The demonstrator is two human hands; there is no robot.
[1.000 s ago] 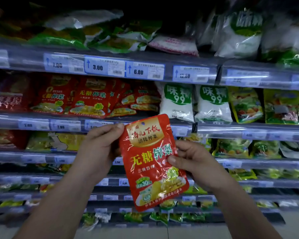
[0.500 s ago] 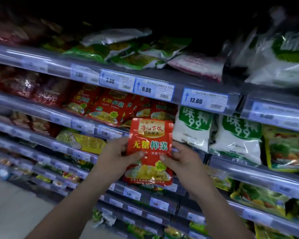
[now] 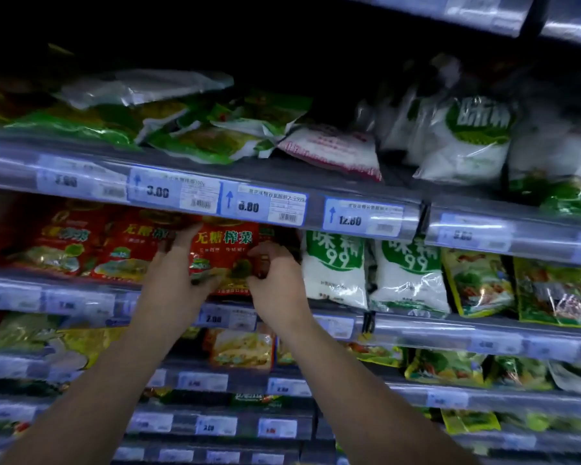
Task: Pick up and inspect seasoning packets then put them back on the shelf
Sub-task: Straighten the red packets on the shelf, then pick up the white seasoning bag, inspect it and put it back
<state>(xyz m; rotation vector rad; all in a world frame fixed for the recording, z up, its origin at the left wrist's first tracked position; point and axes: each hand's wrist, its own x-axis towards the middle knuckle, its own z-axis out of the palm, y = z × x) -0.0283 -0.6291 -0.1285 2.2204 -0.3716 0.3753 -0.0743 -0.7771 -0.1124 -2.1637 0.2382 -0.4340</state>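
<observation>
Grey tiered metal shelving (image 3: 450, 325) with blue-and-white price tags along its rails fills the view. On the middle tier stand plump white plastic bags with green round labels (image 3: 336, 273), and to their left a row of red foil packets (image 3: 125, 250). Between these, at the front of that tier, is the red rectangular seasoning packet with yellow and green lettering (image 3: 225, 253). It stands upright, its long axis vertical and its printed face toward the camera, the top edge hidden behind the rail above. The left hand (image 3: 175, 280) grips its left edge, fingers reaching up and thumb on the front. The right hand (image 3: 275, 283) pinches its lower right edge with curled fingers.
</observation>
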